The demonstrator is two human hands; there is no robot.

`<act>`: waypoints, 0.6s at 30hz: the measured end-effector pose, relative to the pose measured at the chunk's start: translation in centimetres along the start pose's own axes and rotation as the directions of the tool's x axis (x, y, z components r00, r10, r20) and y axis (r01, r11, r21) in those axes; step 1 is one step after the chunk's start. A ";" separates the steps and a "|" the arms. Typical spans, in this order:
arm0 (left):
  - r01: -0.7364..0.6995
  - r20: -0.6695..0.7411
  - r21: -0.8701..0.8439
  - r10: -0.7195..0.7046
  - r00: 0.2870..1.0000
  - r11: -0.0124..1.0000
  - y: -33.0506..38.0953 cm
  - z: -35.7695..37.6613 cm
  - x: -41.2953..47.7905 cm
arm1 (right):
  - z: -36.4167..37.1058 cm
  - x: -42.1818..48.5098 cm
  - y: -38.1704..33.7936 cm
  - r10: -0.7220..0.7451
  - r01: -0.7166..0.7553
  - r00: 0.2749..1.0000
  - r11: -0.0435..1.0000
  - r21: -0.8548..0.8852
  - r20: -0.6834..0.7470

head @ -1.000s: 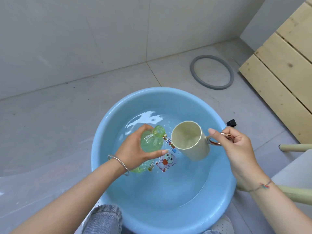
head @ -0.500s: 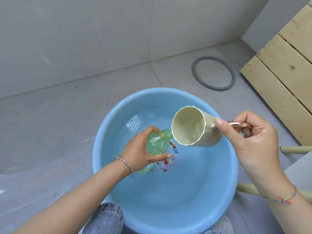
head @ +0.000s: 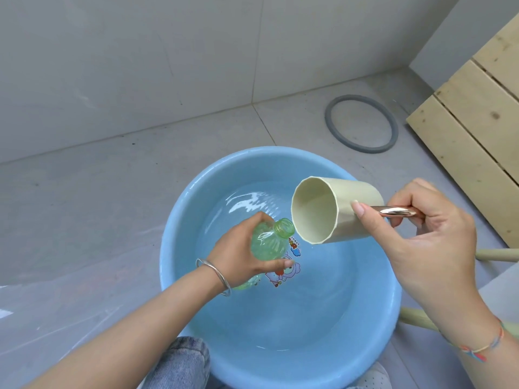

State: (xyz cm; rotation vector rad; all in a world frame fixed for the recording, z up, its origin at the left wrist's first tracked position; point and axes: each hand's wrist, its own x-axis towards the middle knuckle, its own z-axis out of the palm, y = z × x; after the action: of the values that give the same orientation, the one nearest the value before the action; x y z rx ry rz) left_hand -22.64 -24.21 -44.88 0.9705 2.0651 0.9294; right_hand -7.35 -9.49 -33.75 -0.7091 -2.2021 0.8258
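A light blue basin point(head: 179, 220) with shallow water stands on the floor in front of me. My left hand point(head: 238, 252) grips a green translucent bottle point(head: 268, 242) over the water, its open neck tilted up to the right. My right hand point(head: 429, 234) holds a cream cup point(head: 351, 209) by its shiny copper handle point(head: 397, 211). The cup is tipped on its side, its mouth facing left, just above and right of the bottle's neck. The cup's inside looks empty. A cartoon sticker point(head: 283, 272) shows on the basin's bottom.
A grey rubber ring point(head: 331, 127) lies on the tiled floor behind the basin. Pale wooden planks point(head: 471, 130) lean at the right. Pale green stool legs point(head: 497, 255) stand right of the basin. My knee in jeans point(head: 179, 363) is at the near edge.
My right hand has lifted the cup up out of the basin and tipped it level, its rim now close to the bottle's neck. My left hand has kept the bottle nearly in place.
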 end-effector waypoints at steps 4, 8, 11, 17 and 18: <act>-0.009 -0.002 0.002 0.009 1.000 1.000 0.2 -0.1 0.0 | 0.1 0.0 -0.5 -0.064 0.065 0.998 0.996 -0.054 0.004; -0.002 -0.002 0.008 0.002 1.000 1.000 0.2 -0.1 0.0 | 0.2 0.0 -0.8 -0.100 0.101 0.995 0.992 -0.075 0.012; -0.011 -0.006 0.006 0.011 1.000 1.000 0.1 0.0 0.0 | 0.2 0.0 -1.0 -0.129 0.130 0.991 0.985 -0.117 0.019; -0.016 -0.011 0.001 0.016 1.000 1.000 0.0 0.1 0.0 | 0.2 0.0 -1.3 -0.172 0.175 0.985 0.972 -0.156 0.035; -0.017 -0.011 -0.002 0.017 1.000 1.000 0.0 0.1 0.0 | 0.2 0.0 -1.4 -0.183 0.187 0.982 0.969 -0.164 0.038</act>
State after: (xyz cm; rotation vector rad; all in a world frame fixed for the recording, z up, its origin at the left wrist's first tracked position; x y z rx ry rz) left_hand -22.56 -24.14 -44.92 0.9850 2.0682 0.9474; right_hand -7.82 -10.43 -32.86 -0.5635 -2.3358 0.5625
